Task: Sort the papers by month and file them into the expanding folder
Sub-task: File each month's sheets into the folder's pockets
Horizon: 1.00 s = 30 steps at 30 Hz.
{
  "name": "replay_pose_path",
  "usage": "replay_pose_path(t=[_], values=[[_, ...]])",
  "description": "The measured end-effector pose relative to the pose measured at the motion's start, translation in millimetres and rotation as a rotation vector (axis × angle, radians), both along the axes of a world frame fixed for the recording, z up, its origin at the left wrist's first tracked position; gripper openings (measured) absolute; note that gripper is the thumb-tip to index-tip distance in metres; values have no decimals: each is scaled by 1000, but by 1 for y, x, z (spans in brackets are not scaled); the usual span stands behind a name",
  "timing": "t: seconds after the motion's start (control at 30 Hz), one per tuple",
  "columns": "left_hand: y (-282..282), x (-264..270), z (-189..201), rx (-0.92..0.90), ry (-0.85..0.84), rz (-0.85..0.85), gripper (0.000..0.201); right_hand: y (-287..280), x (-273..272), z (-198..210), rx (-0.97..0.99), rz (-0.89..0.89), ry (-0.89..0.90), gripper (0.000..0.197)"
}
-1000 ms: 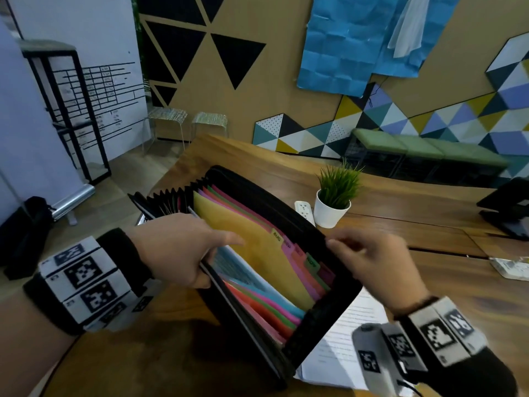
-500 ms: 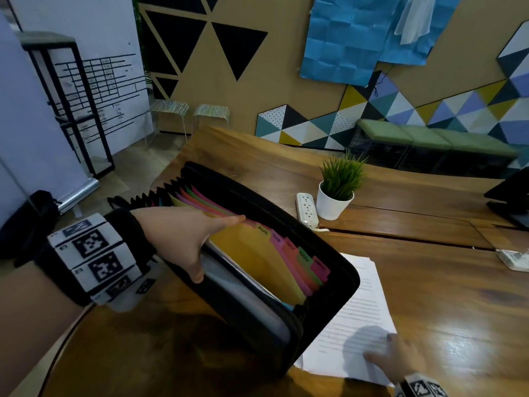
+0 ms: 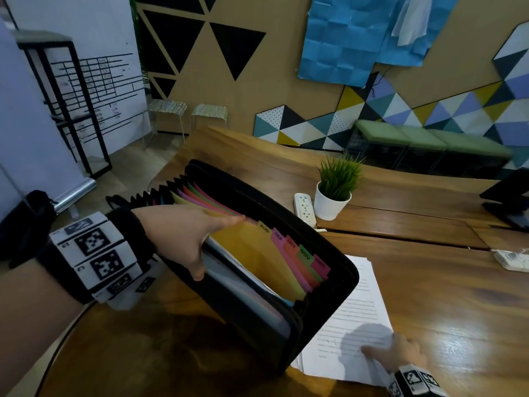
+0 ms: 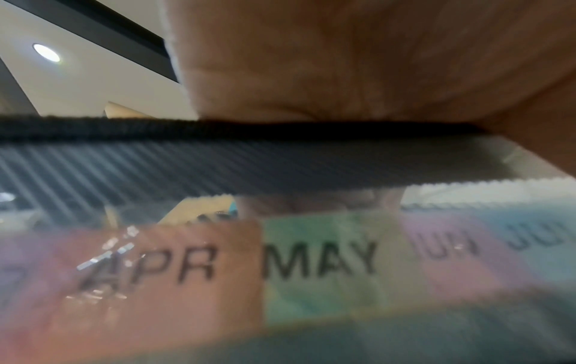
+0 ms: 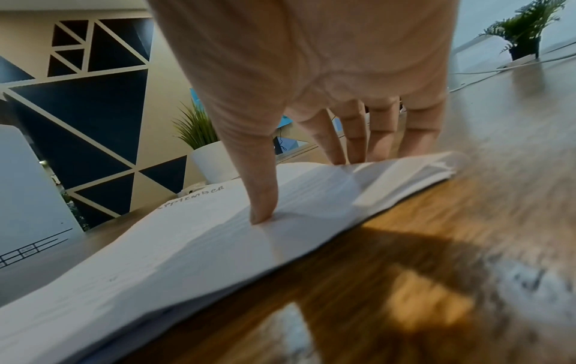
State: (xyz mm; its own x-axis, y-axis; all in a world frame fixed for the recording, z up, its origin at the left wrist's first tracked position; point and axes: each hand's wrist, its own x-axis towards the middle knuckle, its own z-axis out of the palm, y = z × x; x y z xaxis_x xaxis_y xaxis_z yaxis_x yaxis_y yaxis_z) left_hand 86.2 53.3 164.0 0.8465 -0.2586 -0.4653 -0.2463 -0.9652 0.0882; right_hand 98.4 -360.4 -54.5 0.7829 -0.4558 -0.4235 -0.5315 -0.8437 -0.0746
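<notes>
A black expanding folder [image 3: 329, 310] stands open on the wooden table [image 3: 446, 285]. Coloured month tabs [image 3: 289, 245] reading AUG to NOV show at its right end. My left hand [image 3: 217, 245] grips its front wall, fingers inside and thumb outside. The left wrist view shows the palm [image 4: 343, 61] over the folder's black rim [image 4: 218, 129], with the APR tab [image 4: 149, 268] and MAY tab [image 4: 321, 261] below. A stack of white papers [image 3: 360, 305] lies right of the folder. My right hand [image 3: 392, 348] pinches its near corner. The thumb [image 5: 263, 197] presses on top and the sheets [image 5: 187, 246] buckle up.
A white potted plant [image 3: 332, 204] and a white power strip [image 3: 305, 206] sit behind the folder. Another white strip [image 3: 512, 260] and a black stand [image 3: 509, 202] are at the far right. The table's rounded edge runs near my left forearm.
A second ago my right hand was at the folder's tabs. It dropped to the paper stack and now pinches the corner. The left hand keeps its hold, with the front pockets pressed closer together.
</notes>
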Motion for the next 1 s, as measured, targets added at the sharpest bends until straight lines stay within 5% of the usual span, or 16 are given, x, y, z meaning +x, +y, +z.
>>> replay_pose_path(t=[0.53,0.73,0.87,1.0], values=[[-2,-2,1,25,4,0,116,-4,2,-6,0,24,27,85],[-4,-3,4,0,-43,-24,101,-7,6,-9,-15,20,67,86],[-4,-2,3,6,-29,-26,83,-10,13,-12,94,-57,57,106],[-6,4,3,33,8,-5,78,-12,19,-11,133,-79,17,95]])
